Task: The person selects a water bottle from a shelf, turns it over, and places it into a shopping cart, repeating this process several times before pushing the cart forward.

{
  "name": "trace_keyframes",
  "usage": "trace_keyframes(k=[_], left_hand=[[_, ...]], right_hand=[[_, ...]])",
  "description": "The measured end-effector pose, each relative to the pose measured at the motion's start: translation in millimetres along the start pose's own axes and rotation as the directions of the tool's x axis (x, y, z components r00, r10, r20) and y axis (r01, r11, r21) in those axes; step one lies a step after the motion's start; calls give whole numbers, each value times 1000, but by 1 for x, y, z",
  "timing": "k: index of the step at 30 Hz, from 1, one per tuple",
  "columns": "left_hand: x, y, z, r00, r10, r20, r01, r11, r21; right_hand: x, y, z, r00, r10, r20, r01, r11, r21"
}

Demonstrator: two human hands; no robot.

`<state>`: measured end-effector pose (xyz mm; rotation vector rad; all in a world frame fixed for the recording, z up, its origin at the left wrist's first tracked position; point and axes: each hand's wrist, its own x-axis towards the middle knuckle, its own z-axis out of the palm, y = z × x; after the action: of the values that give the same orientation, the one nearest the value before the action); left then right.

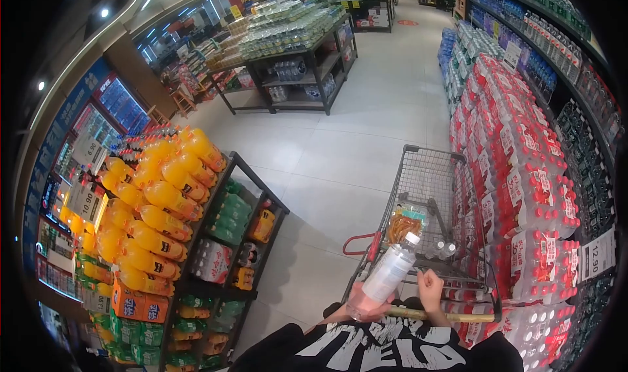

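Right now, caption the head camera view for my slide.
Left hand holding a white-capped bottle at a shopping cart, between orange drinks and stacked red-wrapped bottle packs.

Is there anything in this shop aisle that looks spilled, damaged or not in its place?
Nothing clearly stands out. The visible floor shows no spill, and the red packs are stacked closely. The bottle in the left hand is tilted, but its white cap is on. Far details are too small to judge.

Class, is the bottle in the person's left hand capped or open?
Capped: a white cap sits atop the bottle; how tightly it is closed, the picture cannot show.
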<state>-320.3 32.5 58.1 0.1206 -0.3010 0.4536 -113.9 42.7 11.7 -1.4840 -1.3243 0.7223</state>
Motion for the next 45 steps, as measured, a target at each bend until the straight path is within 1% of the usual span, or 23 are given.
trace_keyframes(k=[1, 4, 7, 10, 18, 22, 24, 25, 27, 28, 30, 31, 32, 34, 35, 36, 38, 39, 40, 42, 43, 44, 45], left_hand=[[0, -4, -2, 996, 10, 86, 1, 992, -127], [-3, -8, -7, 988, 79, 131, -53, 981, -189], [-7, -5, -10, 987, 115, 115, -82, 962, -261], [-11, -7, -25, 968, 193, 159, -151, 957, -246], [-26, -3, -34, 958, 172, 228, -122, 968, -219], [-29, -6, -42, 965, 131, 226, -87, 977, -193], [-27, -13, -37, 979, 169, 116, -132, 953, -271], [-26, -11, -33, 981, 153, 120, -114, 952, -283], [-26, -6, -25, 997, 78, -29, -83, 971, -226], [-26, -6, -25, 997, 73, -27, -78, 970, -231], [-27, -3, -24, 997, 28, -71, -41, 979, -199], [-27, -3, -25, 997, 22, -68, -35, 980, -196], [-28, -5, -27, 994, 72, -85, -84, 987, -138], [-28, -8, -20, 988, 120, -100, -129, 988, -81], [-28, -10, -15, 965, 153, -211, -161, 987, -24], [-27, -9, -10, 930, 189, -315, -186, 982, 39], [-25, 0, -4, 929, 203, -310, -174, 978, 117], [-27, 1, -2, 925, 222, -309, -170, 968, 186], [-29, 0, 1, 925, 218, -310, -165, 968, 188], [-32, -9, 5, 732, 352, -584, -54, 884, 464], [-32, -9, 6, 744, 290, -602, 83, 854, 514], [-29, -12, 6, 748, 292, -596, 76, 855, 514], [-25, -15, 7, 776, 344, -528, 10, 831, 556]], right_hand=[[0, -2, -1, 999, -23, 23, 23, 1000, -20], [-2, 2, -1, 998, -34, 44, 36, 998, -54], [0, 2, -2, 999, -26, 26, 28, 997, -72], [1, -2, -2, 999, -29, 15, 31, 997, -74], [0, 2, -5, 999, -43, -3, 43, 996, -78], [1, -5, -4, 999, -37, -23, 36, 998, -49], [-4, -9, -5, 999, -28, -30, 26, 998, -62], [-4, -13, -4, 999, -35, -13, 34, 997, -66], [-7, -19, 0, 997, -61, 42, 63, 996, -56], [-10, -25, 2, 998, -58, 38, 60, 996, -61], [-15, -38, 10, 989, 71, 132, -77, 996, 44], [-19, -29, 17, 960, 110, 256, -131, 989, 65], [-21, -30, 21, 962, 109, 252, -129, 989, 66], [-26, -50, 31, 893, 130, 430, -328, 843, 426], [-26, -50, 31, 850, 131, 510, -383, 819, 428], [-23, -61, 29, 854, 129, 504, -377, 820, 431], [-14, -86, 29, 741, 282, 610, -662, 461, 591], [-11, -89, 33, 744, 279, 607, -659, 458, 597], [-9, -90, 35, 740, 256, 622, -651, 508, 564], [-7, -90, 39, 733, 240, 636, -639, 562, 525], [-6, -87, 43, 739, 219, 637, -595, 654, 466], [-4, -85, 44, 743, 195, 641, -541, 739, 401], [-5, -84, 42, 722, 206, 660, -600, 662, 450]])
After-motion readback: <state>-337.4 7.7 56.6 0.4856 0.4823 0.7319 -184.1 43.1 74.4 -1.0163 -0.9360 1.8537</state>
